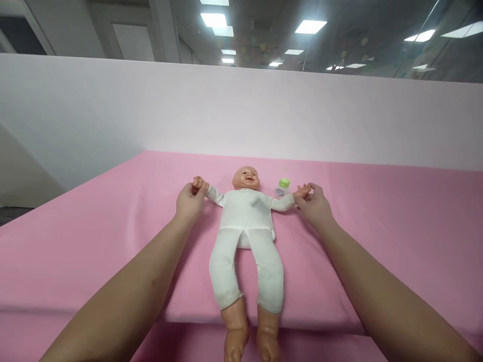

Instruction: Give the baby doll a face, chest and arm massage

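Note:
A baby doll (247, 211) with a white cloth body and bare plastic head, hands and feet lies on its back on a pink cover (124, 221). Its arms are stretched out to both sides, and its feet hang past the front edge. My left hand (190, 201) is closed round the doll's hand on the left. On the other side, my right hand (314, 205) grips the doll's other hand between thumb and fingers. Just beside that doll arm stands a small clear bottle (282, 188) with a green cap and a printed label.
A low white wall (241, 110) runs along the back of the pink surface. Above it, glass panels (339, 40) reflect ceiling lights. A door (132, 40) shows at the upper left. The front edge of the pink surface drops away under the doll's ankles.

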`<control>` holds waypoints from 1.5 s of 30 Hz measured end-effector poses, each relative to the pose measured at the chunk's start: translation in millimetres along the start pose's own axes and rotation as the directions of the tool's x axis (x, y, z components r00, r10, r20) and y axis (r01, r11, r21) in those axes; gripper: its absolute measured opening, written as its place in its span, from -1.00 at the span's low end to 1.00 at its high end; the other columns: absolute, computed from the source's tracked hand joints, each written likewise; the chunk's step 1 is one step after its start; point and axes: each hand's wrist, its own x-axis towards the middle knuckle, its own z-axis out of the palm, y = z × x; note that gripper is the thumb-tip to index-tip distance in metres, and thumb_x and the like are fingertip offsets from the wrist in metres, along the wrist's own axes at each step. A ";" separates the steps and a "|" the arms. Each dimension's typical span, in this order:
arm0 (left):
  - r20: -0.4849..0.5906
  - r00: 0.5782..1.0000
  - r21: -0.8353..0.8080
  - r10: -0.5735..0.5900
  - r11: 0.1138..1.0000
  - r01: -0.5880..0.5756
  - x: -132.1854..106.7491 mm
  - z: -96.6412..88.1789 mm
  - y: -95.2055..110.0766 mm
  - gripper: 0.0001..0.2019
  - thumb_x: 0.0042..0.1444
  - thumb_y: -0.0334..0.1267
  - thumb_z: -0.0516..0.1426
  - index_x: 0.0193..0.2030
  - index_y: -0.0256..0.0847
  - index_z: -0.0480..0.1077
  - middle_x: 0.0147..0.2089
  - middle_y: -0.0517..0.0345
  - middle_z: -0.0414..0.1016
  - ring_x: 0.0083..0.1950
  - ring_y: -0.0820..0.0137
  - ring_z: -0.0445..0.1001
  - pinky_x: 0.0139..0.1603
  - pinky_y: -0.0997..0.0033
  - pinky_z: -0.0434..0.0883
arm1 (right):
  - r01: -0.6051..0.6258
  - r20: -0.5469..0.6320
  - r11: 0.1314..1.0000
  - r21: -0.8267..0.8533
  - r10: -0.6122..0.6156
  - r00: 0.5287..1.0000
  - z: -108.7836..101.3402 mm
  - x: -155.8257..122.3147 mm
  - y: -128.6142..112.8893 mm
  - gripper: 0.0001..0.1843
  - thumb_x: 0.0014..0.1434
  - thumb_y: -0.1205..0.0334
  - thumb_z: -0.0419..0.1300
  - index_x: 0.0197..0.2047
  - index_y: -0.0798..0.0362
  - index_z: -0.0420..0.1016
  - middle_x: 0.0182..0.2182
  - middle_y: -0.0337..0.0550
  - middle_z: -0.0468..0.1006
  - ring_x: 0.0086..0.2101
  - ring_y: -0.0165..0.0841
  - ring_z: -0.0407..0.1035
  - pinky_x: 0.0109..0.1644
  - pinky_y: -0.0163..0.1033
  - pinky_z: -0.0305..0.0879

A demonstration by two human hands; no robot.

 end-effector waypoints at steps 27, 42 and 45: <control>0.037 0.936 -0.168 -0.351 0.921 0.352 25.2 -11.0 -24.7 -0.66 0.16 -0.08 0.27 -0.01 -0.19 0.41 -0.03 -0.13 0.57 -0.12 0.16 0.63 -0.16 0.17 0.58 | -0.214 0.100 0.968 0.131 0.202 0.974 -0.1 16.4 26.1 -0.33 0.11 -0.11 0.38 0.18 0.00 0.33 -0.25 -0.02 0.63 -0.44 -0.22 0.52 -0.43 -0.08 0.53; 0.316 0.888 0.277 0.335 0.862 -0.424 -41.4 23.4 42.8 -0.72 0.30 0.01 0.16 0.02 -0.05 0.49 0.02 0.04 0.59 0.03 0.17 0.54 0.06 0.16 0.47 | 0.493 0.179 0.865 -0.097 -0.472 0.863 18.5 -38.1 -36.1 -0.50 0.25 0.07 0.29 0.24 -0.12 0.42 0.06 -0.11 0.59 -0.05 -0.17 0.53 -0.01 -0.03 0.54; 0.498 0.787 0.363 0.364 0.737 -0.570 -48.1 29.6 46.3 -0.78 0.24 -0.12 0.19 -0.01 -0.05 0.51 -0.03 0.06 0.59 0.02 0.14 0.52 0.00 0.15 0.46 | 0.699 0.335 0.695 -0.170 -0.626 0.704 29.8 -52.6 -43.8 -0.67 0.25 0.26 0.25 0.08 -0.13 0.54 0.01 -0.14 0.60 -0.03 -0.16 0.50 0.03 0.00 0.49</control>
